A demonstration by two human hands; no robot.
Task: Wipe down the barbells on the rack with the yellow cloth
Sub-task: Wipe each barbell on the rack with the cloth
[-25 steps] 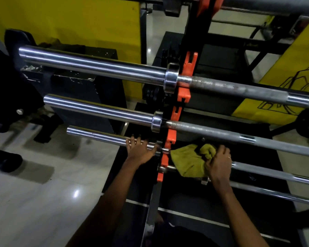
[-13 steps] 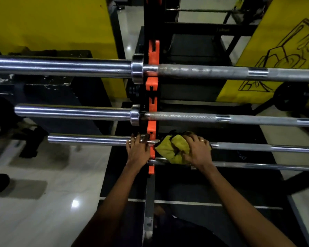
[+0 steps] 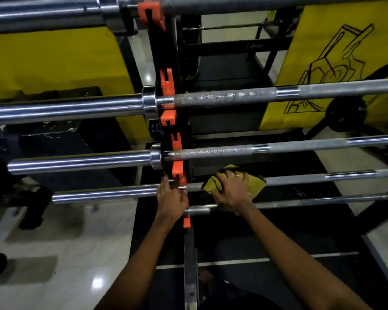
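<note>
Fingers [image 3: 230,174] of the right hand [image 3: 232,191] curl over a crumpled yellow cloth [image 3: 258,186] and clench it around the knurled grey shaft of a long chrome steel barbell [image 3: 300,179], the second-lowest bar on the rack. The cloth sits on that shaft just to the right of the upright, bunched under the palm, with a flap sticking out past the knuckles on the right. A thin ring [image 3: 238,175] shows on one finger.

The left hand [image 3: 171,199] grasps the same barbell where its smooth sleeve meets the black steel rack upright with orange plastic hooks [image 3: 177,151]. Its fingers are wrapped over the bar beside the lowest hook in use. The two hands are near each other, with the upright between them.

Just below the cloth runs a thinner chrome bar [image 3: 323,200]; whether the cloth touches it cannot be told. Above lie three thicker chrome barbells, each resting in orange hooks: one [image 3: 222,149] directly over the hands, one [image 3: 233,97] higher up, and one [image 3: 54,10] at the top edge.

Behind the rack stand a plain yellow wall panel [image 3: 54,63] and a yellow panel with a black line drawing [image 3: 334,52]. Glossy pale floor tiles [image 3: 54,253] lie to the left.
</note>
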